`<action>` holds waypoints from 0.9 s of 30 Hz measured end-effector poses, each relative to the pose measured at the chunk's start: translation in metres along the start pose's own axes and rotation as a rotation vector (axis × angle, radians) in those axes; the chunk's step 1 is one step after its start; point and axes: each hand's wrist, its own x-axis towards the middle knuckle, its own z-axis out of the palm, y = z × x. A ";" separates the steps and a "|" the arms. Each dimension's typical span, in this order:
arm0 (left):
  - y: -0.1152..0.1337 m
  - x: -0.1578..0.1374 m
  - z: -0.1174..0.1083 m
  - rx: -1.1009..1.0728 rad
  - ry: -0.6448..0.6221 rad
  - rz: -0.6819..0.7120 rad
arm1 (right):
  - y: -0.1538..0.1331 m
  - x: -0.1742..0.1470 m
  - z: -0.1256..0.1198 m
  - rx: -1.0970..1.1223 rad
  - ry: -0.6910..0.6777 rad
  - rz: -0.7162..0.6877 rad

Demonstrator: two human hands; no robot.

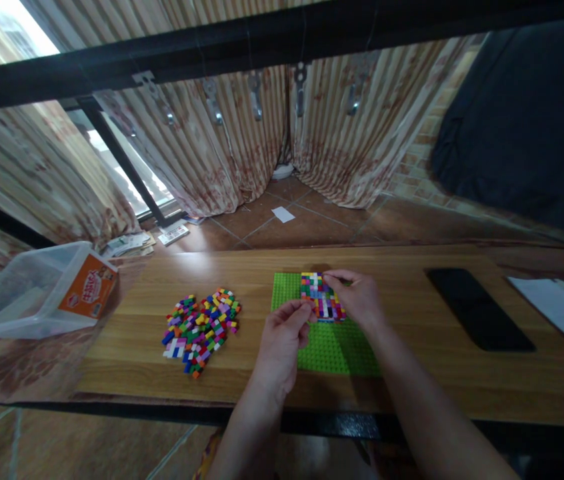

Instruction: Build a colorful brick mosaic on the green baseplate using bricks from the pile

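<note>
A green studded baseplate (332, 350) lies on the wooden table, with a multicoloured block of toy bricks (323, 298) built on its upper part. My left hand (285, 333) is at the lower left edge of this block, thumb and forefinger pinched together; any brick between them is too small to make out. Over the block's upper right side is my right hand (357, 293), its thumb and fingertips also closed together. What those fingertips hold, if anything, is hidden. The right hand and forearm cover the baseplate's right side.
Left of the baseplate is a loose pile of small coloured bricks (202, 330). A clear plastic bin (27, 293) with an orange label stands at the far left. On the right lie a black phone-like slab (479, 309) and white paper (557, 310). A dark metal bar (262, 50) with hooks crosses above.
</note>
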 end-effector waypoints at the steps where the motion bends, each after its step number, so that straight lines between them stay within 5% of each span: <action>1: 0.000 0.000 0.000 -0.001 -0.001 -0.001 | -0.002 0.000 0.000 -0.013 0.003 -0.013; 9: -0.003 0.002 0.000 -0.018 0.007 0.010 | -0.010 -0.004 0.000 -0.051 0.023 -0.057; 17: 0.003 0.004 0.003 -0.281 0.015 -0.056 | -0.030 -0.014 -0.016 -0.001 0.129 -0.133; 24: 0.007 0.002 0.003 -0.404 -0.028 -0.050 | -0.061 -0.045 -0.025 0.040 -0.369 -0.269; 27: 0.007 0.000 0.001 -0.408 -0.046 -0.041 | -0.060 -0.051 -0.022 -0.070 -0.407 -0.364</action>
